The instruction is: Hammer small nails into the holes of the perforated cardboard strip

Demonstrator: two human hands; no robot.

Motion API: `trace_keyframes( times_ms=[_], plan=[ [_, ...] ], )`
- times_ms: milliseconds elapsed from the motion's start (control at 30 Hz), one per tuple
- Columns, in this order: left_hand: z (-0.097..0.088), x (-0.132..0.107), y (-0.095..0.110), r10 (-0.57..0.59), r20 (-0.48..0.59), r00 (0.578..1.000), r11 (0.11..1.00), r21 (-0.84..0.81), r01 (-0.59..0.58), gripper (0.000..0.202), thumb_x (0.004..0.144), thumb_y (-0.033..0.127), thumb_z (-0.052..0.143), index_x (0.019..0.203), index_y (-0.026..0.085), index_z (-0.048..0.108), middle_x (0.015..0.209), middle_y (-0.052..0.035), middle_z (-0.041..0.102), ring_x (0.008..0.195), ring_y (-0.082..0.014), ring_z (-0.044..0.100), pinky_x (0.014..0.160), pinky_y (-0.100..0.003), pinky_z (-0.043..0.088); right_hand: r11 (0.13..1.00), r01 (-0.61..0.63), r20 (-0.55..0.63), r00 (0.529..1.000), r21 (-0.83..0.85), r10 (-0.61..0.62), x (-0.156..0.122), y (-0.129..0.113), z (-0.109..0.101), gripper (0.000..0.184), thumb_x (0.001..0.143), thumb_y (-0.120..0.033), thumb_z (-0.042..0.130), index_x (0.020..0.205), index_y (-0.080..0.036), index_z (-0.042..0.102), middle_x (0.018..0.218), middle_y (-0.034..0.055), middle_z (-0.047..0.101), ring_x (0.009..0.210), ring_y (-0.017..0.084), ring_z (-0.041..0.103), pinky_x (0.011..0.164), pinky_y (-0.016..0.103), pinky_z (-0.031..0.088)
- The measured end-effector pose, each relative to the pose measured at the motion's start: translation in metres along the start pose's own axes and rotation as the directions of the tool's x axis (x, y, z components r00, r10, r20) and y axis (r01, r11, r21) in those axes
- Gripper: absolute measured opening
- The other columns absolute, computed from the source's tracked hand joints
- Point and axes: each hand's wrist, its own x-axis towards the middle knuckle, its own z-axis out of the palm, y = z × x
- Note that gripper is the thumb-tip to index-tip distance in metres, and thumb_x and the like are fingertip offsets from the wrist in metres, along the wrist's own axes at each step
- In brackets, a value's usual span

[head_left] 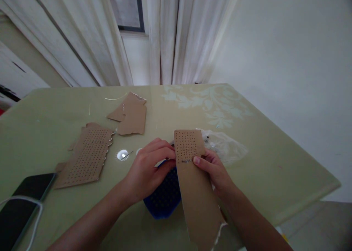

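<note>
A long strip of brown cardboard point(198, 196) stands tilted in front of me, its upper part covered with rows of small holes. Below those holes is a short row of small dark bits. My right hand point(216, 170) grips the strip's right edge, thumb on the front and fingers behind. My left hand point(151, 166) is closed at the left edge, its fingertips pressed together and partly hidden behind the cardboard, so what they pinch does not show. Under both hands sits a blue basket point(162, 203) with a perforated bottom, partly covered by the strip.
On the left lie a hole-punched cardboard sheet point(89, 155), a phone point(24, 203) and a white cable point(37, 203). Torn cardboard pieces point(133, 117) are farther back. A small round shiny disc point(122, 155) with a needle-like piece lies mid-table. A clear plastic bag point(227, 144) rests behind my right hand.
</note>
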Motion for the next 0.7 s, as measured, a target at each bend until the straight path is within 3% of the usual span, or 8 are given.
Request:
trace_keyframes(
  times_ms=[133,300,500,600,700],
  plan=[
    [-0.011,0.002,-0.003,-0.053,0.051,0.997,0.995,0.084,0.049,0.013,0.103,0.011,0.072,0.097,0.022,0.077,0.095,-0.0020,0.080,0.088,-0.0170,0.074,0.079,-0.027,0.059,1.000,0.012,-0.050,0.999,0.007,-0.011,0.003,0.003,0.001,0.038,0.068,-0.046,0.105,0.091,-0.022,0.088,0.087,0.0072,0.088,0.074,0.024,0.080,0.072,0.034,0.062],
    [-0.022,0.001,-0.002,-0.166,-0.062,0.984,0.963,0.204,0.175,0.020,0.106,0.024,0.073,0.125,0.026,0.077,0.113,-0.0042,0.078,0.097,-0.0192,0.073,0.087,-0.032,0.060,0.999,-0.010,-0.110,0.994,0.032,0.013,0.007,0.004,-0.001,0.040,0.070,-0.049,0.104,0.093,-0.021,0.087,0.082,0.0073,0.087,0.070,0.024,0.079,0.066,0.033,0.062],
    [-0.003,-0.004,-0.001,-0.013,-0.014,1.000,0.965,0.260,0.016,0.008,0.103,0.018,0.076,0.099,0.022,0.082,0.108,-0.0061,0.077,0.099,-0.0214,0.071,0.091,-0.035,0.058,0.997,0.034,-0.109,0.993,-0.063,-0.041,0.005,0.003,-0.007,0.039,0.069,-0.048,0.105,0.092,-0.021,0.087,0.090,0.0081,0.089,0.071,0.026,0.079,0.068,0.036,0.061],
    [0.004,-0.004,0.012,0.057,-0.055,0.997,0.967,0.253,-0.041,0.009,0.105,0.016,0.073,0.100,0.022,0.079,0.104,-0.0055,0.078,0.096,-0.0205,0.069,0.090,-0.035,0.056,0.988,0.051,-0.094,0.993,-0.143,-0.065,0.005,0.003,-0.007,0.036,0.073,-0.047,0.103,0.092,-0.021,0.088,0.090,0.0084,0.089,0.073,0.026,0.079,0.069,0.035,0.061],
    [-0.004,0.000,0.033,0.133,-0.072,0.988,0.981,0.150,-0.121,0.011,0.110,0.015,0.065,0.105,0.022,0.072,0.104,-0.0026,0.081,0.095,-0.0171,0.070,0.091,-0.032,0.054,0.983,0.052,-0.067,0.996,-0.177,-0.065,0.004,0.002,-0.007,0.032,0.073,-0.045,0.103,0.089,-0.021,0.088,0.089,0.0081,0.089,0.073,0.025,0.080,0.068,0.033,0.061]
  ],
)
